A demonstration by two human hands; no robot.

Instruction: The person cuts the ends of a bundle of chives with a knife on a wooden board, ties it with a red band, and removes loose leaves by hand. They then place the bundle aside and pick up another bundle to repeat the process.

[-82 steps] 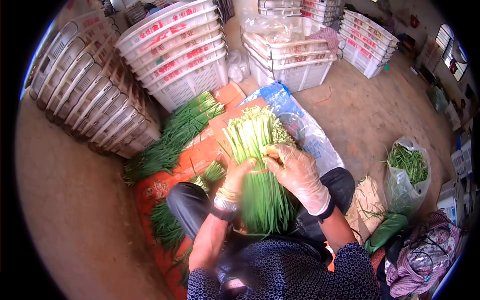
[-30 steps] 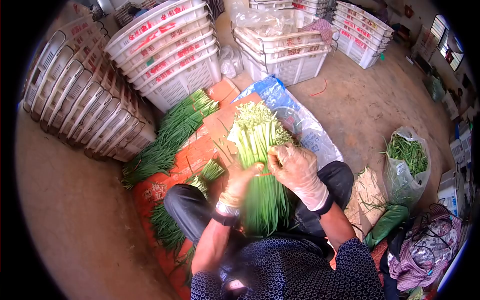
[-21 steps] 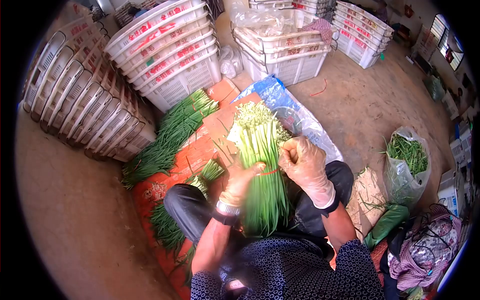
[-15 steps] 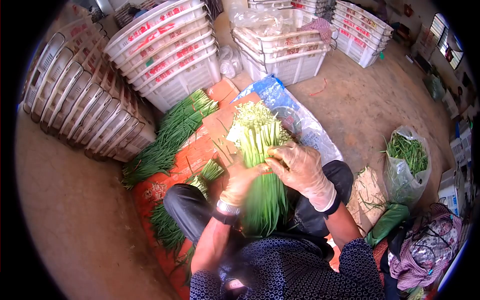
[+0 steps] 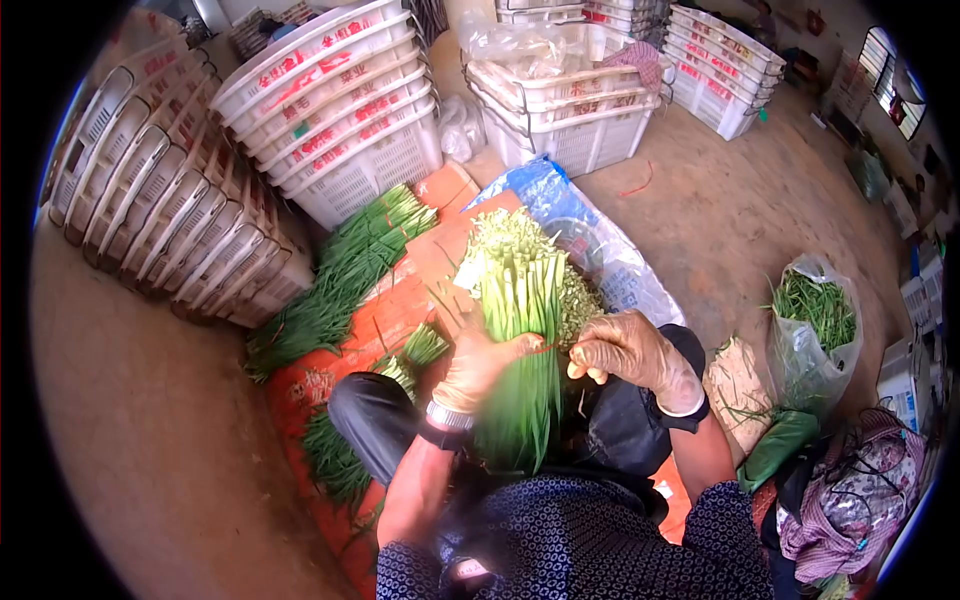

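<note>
A thick bunch of green stalks [image 5: 520,300] with pale ends pointing away from me stands in the middle, above my lap. My left hand [image 5: 478,365], in a thin glove, is wrapped round its left side with the thumb across the front. Just right of the bunch is my gloved right hand [image 5: 632,352], its fingers pinched together; a thin reddish strand near the fingertips leads toward the bunch, though its end is too small to make out. More pale-ended stalks [image 5: 578,305] show behind the bunch.
Green bundles [image 5: 375,245] lie on the orange sheet [image 5: 300,385] at the left. White crates [image 5: 340,110] are stacked behind them, with more crates [image 5: 565,120] at the back. A blue and white sack [image 5: 610,240] lies beyond the bunch. A plastic bag of greens [image 5: 815,320] stands at the right.
My right hand has moved right and slightly down, away from the front of the bunch. My left hand keeps its hold, and the bunch has turned slightly.
</note>
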